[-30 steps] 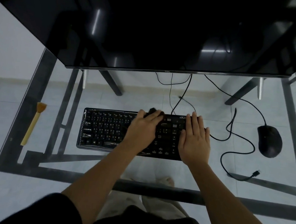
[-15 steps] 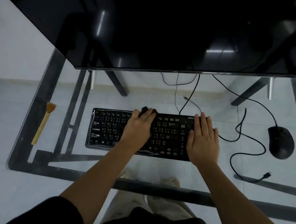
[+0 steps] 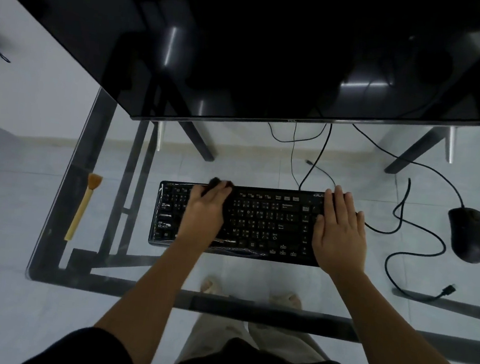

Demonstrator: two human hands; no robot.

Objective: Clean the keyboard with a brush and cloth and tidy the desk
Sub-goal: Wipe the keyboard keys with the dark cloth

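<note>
Desk point(image 3: 60, 216), glass-topped on a dark frame, is spanned along its far side by the monitor point(image 3: 276, 52), so work is confined to the near strip. The keyboard point(image 3: 261, 222) is laid centrally in that strip, square to the person and within reach of both arms. The mouse point(image 3: 471, 236) is parked well apart to the right. A loose cable point(image 3: 444, 247) is looped between the two, and tidying it is judged to be outstanding. The brush point(image 3: 82, 209) is laid near the left edge, bristles far and untouched, which suggests that the wiping step is in hand. The right hand point(image 3: 339, 236) is laid flat, fingers straight, on the right end of the keyboard, evidently to stop it sliding on the glass. The left hand point(image 3: 204, 210) is set on the left-centre keys, with the dark cloth point(image 3: 218, 183) gripped bunched beneath its fingers and pressed down to wipe the key tops. Exact finger positions are obscured by blur.
</note>
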